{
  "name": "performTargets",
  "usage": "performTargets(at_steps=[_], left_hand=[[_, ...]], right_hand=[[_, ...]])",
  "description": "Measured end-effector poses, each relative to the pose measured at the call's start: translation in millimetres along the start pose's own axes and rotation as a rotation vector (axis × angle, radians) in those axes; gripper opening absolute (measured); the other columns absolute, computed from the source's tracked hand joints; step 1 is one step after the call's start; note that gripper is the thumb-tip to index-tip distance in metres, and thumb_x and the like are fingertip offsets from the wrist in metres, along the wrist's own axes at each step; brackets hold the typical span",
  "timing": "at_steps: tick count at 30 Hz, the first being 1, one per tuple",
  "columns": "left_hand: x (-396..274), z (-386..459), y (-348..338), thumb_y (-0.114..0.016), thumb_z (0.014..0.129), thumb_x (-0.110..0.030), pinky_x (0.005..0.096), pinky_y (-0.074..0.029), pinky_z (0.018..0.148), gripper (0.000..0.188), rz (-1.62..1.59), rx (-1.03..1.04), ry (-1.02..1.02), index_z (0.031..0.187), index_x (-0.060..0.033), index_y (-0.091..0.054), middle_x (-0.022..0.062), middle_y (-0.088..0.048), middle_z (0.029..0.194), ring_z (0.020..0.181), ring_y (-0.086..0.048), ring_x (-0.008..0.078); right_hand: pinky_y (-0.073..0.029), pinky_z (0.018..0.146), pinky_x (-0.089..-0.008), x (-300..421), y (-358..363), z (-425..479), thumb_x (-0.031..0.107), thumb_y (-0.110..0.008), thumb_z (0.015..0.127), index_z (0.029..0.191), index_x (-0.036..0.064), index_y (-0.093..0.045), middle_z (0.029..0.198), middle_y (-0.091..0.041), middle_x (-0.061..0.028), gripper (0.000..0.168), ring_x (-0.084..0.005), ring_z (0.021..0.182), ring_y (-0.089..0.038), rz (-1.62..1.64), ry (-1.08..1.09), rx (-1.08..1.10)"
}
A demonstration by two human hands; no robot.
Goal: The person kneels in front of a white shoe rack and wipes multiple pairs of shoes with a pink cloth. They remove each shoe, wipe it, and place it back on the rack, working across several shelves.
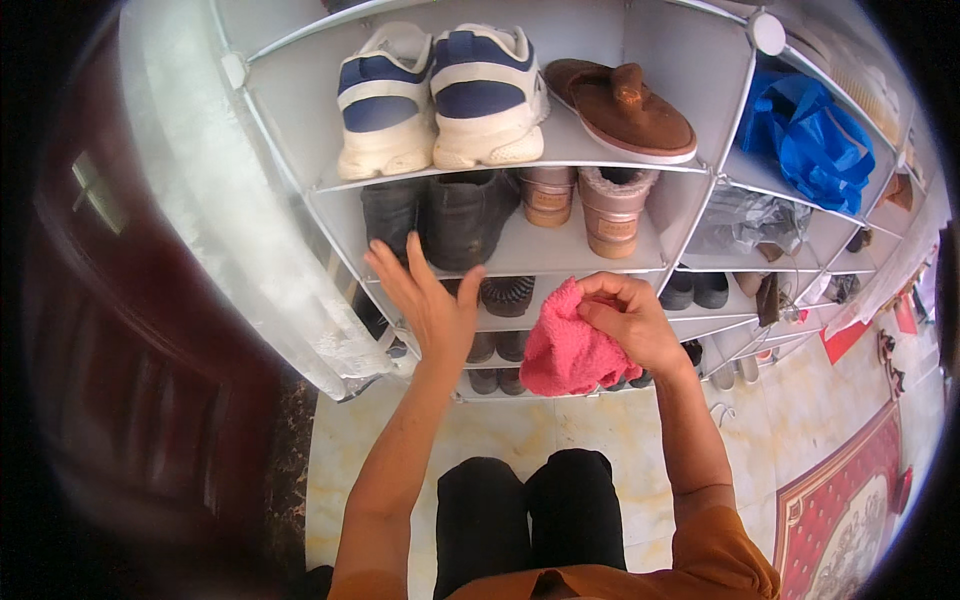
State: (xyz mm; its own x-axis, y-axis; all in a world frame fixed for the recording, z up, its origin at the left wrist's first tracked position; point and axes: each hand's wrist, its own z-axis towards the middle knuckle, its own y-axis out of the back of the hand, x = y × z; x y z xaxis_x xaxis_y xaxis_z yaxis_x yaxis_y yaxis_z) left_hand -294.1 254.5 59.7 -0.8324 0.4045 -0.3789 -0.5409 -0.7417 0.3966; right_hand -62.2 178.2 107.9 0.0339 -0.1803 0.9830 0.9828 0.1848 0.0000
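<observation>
My left hand point(429, 300) is raised with its fingers spread, in front of a pair of black shoes point(465, 221) on the second shelf seen from the top; whether a fingertip touches them I cannot tell. A pink cloth point(566, 349) hangs from my right hand point(626, 319), pinched between thumb and fingers before the lower shelves. Above the black shoes stand white and blue sneakers point(487, 97), with a brown thong sandal point(634, 112) at their right. Pinkish fleece-lined boots point(615, 214) share the shelf with the black shoes.
The white cube shoe rack point(517, 325) extends right, holding a blue bag point(814, 142), grey plastic point(750, 217) and more shoes. A translucent cover point(225, 202) hangs at its left, beside a dark red door point(142, 300). A red patterned rug point(840, 502) lies on the tiled floor point(375, 457).
</observation>
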Motion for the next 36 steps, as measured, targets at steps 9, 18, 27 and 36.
performTargets(at_steps=[9, 18, 27, 36], left_hand=[[-79.4, 36.7, -19.2, -0.08, 0.069, -0.026, 0.0583, -0.022, 0.112, 0.081, -0.319, 0.284, -0.451, 0.138, -0.0067, -0.042, 0.0241, -0.039, 0.144, 0.137, -0.033, 0.0413], [-124.1, 139.8, -60.1, -0.085, 0.056, -0.042, 0.0423, -0.046, 0.091, 0.069, -0.128, 1.058, -0.244, 0.117, -0.0147, -0.067, 0.0127, -0.068, 0.11, 0.108, -0.061, 0.0317], [-121.3, 95.9, 5.2, -0.084, 0.063, -0.033, 0.0464, -0.042, 0.09, 0.045, -0.299, 0.808, -0.51, 0.104, -0.019, -0.07, 0.0177, -0.051, 0.11, 0.1, -0.051, 0.0415], [-87.9, 66.9, 145.9, -0.076, 0.059, -0.012, 0.0426, -0.04, 0.077, 0.032, -0.377, 0.998, -0.641, 0.089, -0.0212, -0.068, 0.0153, -0.049, 0.106, 0.093, -0.047, 0.0364]], right_hand=[[-0.053, 0.077, -0.0265, -10.9, 33.0, -29.0, -0.005, -0.058, 0.089, 0.103, -0.004, -0.065, 0.095, -0.069, -0.0071, 0.015, -0.0125, 0.085, -0.064, 0.188, 0.026, -0.135], [-0.054, 0.079, -0.0274, -25.7, 52.1, -63.4, 0.004, -0.057, 0.092, 0.108, -0.002, -0.063, 0.099, -0.068, -0.0092, 0.018, -0.0151, 0.086, -0.066, 0.533, -0.064, -0.271], [-0.052, 0.087, -0.0363, -10.3, 60.3, -89.8, 0.027, -0.058, 0.095, 0.124, 0.0, -0.052, 0.116, -0.063, -0.0116, 0.04, -0.0232, 0.102, -0.064, 0.734, 0.332, -0.616], [-0.036, 0.105, -0.0356, -15.7, 41.8, -48.6, -0.001, -0.062, 0.086, 0.127, -0.001, -0.052, 0.131, -0.052, -0.0147, 0.042, -0.0284, 0.123, -0.049, -0.7, 0.773, -0.77]])
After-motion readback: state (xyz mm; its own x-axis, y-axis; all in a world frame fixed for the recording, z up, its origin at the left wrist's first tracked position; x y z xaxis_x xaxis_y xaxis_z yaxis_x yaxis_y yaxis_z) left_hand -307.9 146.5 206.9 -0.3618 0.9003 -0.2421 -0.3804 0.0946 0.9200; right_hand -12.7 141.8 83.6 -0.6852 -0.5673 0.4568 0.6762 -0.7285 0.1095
